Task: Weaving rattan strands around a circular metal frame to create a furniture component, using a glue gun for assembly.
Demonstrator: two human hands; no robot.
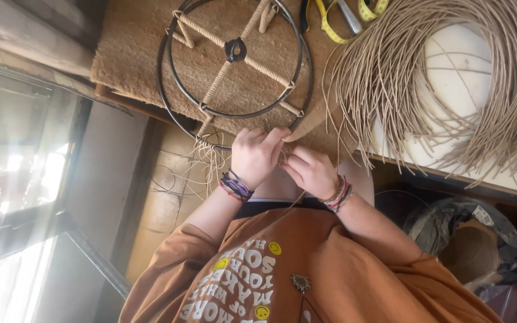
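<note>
At the counter's point(354, 152) edge, both hands, left point(257, 157) and right point(311, 172), have fingers pinched on thin tan cord point(285, 157) beside the round black cord-wrapped metal frame point(234, 66); slack tension might loosen the wrapping.

Your left hand point(257, 154) and right hand point(311, 171) meet w/ fingertips curled in, so you can't tell what's pinched between them or how tight. The metal ring frame point(234, 60) is cut off by the top edge. The cord bundle point(450, 78) runs out of frame at top & right. The yellow tape measure point(336, 27) is only partly in view. The dark bag point(480, 239) at lower right: contents unclear. Window side on the left is blown out by glare.
</note>
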